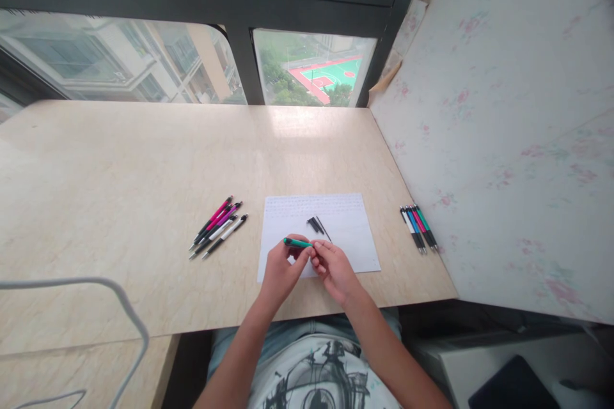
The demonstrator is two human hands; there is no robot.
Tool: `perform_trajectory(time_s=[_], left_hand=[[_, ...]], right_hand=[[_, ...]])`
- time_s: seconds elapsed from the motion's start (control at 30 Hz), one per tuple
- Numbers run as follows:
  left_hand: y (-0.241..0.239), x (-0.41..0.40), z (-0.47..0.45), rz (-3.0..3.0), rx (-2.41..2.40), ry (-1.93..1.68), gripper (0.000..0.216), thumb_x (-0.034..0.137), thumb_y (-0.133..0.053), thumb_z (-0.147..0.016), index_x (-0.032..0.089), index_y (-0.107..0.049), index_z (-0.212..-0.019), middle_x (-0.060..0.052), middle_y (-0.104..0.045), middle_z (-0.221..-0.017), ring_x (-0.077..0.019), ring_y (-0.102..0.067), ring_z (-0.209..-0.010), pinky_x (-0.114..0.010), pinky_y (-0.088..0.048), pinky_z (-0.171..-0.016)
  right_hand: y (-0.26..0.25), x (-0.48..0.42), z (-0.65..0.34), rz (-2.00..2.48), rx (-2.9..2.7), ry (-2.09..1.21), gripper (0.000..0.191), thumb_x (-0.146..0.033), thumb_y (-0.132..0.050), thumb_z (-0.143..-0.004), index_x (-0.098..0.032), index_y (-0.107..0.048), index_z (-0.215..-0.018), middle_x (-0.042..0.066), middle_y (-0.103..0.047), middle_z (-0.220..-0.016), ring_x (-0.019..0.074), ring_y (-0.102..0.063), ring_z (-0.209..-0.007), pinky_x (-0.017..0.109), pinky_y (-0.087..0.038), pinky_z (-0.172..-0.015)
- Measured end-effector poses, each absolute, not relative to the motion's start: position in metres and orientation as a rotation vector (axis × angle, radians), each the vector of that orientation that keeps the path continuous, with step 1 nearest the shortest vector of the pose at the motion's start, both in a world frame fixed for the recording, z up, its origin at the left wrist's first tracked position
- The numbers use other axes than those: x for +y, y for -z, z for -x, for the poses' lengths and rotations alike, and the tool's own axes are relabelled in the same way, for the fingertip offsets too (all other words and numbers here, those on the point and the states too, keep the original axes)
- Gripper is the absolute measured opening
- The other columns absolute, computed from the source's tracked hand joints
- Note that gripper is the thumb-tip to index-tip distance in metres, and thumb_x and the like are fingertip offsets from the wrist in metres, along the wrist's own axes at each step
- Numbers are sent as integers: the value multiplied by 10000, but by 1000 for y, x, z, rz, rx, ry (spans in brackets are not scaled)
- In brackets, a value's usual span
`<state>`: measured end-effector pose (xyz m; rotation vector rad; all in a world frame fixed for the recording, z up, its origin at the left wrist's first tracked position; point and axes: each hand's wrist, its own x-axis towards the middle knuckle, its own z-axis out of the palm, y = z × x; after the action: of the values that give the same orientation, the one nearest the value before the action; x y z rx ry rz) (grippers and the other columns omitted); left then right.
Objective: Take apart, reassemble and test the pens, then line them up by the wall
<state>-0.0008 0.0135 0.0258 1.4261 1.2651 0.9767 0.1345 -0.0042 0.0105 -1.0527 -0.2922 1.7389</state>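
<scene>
Over the lower part of a white sheet of paper [283, 217], my left hand [281, 268] is closed around a green ballpoint pen barrel [301, 243] with a black top end. My right hand [333, 268] pinches at the barrel's right end, fingertips touching those of the left; any small part between them is hidden. Just beyond my hands, short black pen parts [315, 225] lie on the sheet. Beside them rests a thin dark ink refill [323, 229], slanting down to the right. Faint lines of writing run along the sheet's far edge.
Several pens [218, 227] in pink, purple and white lie loosely on the left. At the right, by the papered wall [503, 140], more pens [419, 229] lie side by side. A grey cable [119, 297] loops over the near left of the table [144, 166]. Windows stand behind.
</scene>
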Motion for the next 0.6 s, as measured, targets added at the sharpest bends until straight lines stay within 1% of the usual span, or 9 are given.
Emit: perform_trajectory(time_s=[0.07, 0.1, 0.2, 0.27, 0.33, 0.4, 0.47, 0.53, 0.6], left_hand=[[-23, 14, 1, -1282, 1237, -1003, 184, 312, -685, -782, 180, -647, -906, -42, -680, -825, -178, -619, -739, -294, -485, -703], [-22, 14, 1, -1200, 1221, -1018, 196, 314, -702, -768, 176, -650, -897, -40, -672, -817, -177, -613, -741, -291, -479, -701], [-20, 14, 2, -967, 1146, -1048, 229, 313, -744, -730, 164, -658, -880, -25, -630, -751, -160, -573, -699, -274, -449, -662], [-18, 14, 2, -842, 1079, -1064, 249, 312, -762, -709, 159, -659, -876, -10, -593, -699, -143, -534, -653, -264, -421, -624], [-14, 15, 3, -751, 1025, -1085, 263, 303, -779, -685, 157, -656, -866, 4, -563, -664, -128, -498, -619, -254, -392, -597], [-9, 16, 3, -699, 994, -1113, 262, 294, -788, -669, 156, -650, -844, 12, -544, -648, -117, -473, -601, -247, -368, -581], [-6, 17, 4, -670, 961, -1138, 249, 292, -784, -673, 154, -645, -829, 16, -531, -645, -110, -457, -593, -246, -353, -576], [-4, 17, 6, -656, 927, -1147, 237, 291, -775, -685, 153, -642, -826, 16, -525, -646, -108, -448, -592, -248, -346, -577], [-3, 17, 6, -651, 910, -1139, 236, 291, -770, -693, 154, -639, -834, 13, -528, -655, -112, -454, -606, -250, -347, -585]], right_hand=[[-10, -4, -139, 1119, -431, -1716, 267, -382, -731, -732, -149, -655, -838, -17, -592, -654, 57, -457, -493, 163, -277, -402], [-10, -4, -142, 1170, -519, -1682, 273, -406, -694, -761, -154, -642, -854, -20, -591, -643, 63, -457, -481, 168, -270, -400], [-11, -3, -157, 1385, -829, -1467, 283, -456, -559, -848, -176, -589, -869, -16, -618, -614, 99, -497, -458, 201, -325, -428], [-12, -2, -170, 1539, -1057, -1241, 280, -446, -492, -892, -186, -578, -835, -5, -639, -611, 122, -537, -473, 231, -378, -481], [-14, 1, -183, 1663, -1282, -1024, 303, -419, -454, -922, -194, -591, -771, -5, -637, -600, 131, -549, -499, 249, -399, -543], [-14, 5, -193, 1752, -1464, -820, 358, -406, -442, -932, -197, -603, -690, 5, -623, -599, 142, -550, -543, 261, -394, -582], [-13, 12, -198, 1801, -1592, -656, 371, -386, -460, -924, -196, -618, -647, 18, -611, -622, 156, -551, -597, 272, -387, -610], [-10, 20, -198, 1807, -1663, -570, 327, -351, -485, -907, -195, -647, -669, 25, -608, -660, 163, -552, -636, 278, -390, -632], [-6, 29, -194, 1788, -1690, -556, 268, -315, -495, -893, -194, -674, -734, 28, -616, -703, 162, -554, -648, 279, -402, -648]])
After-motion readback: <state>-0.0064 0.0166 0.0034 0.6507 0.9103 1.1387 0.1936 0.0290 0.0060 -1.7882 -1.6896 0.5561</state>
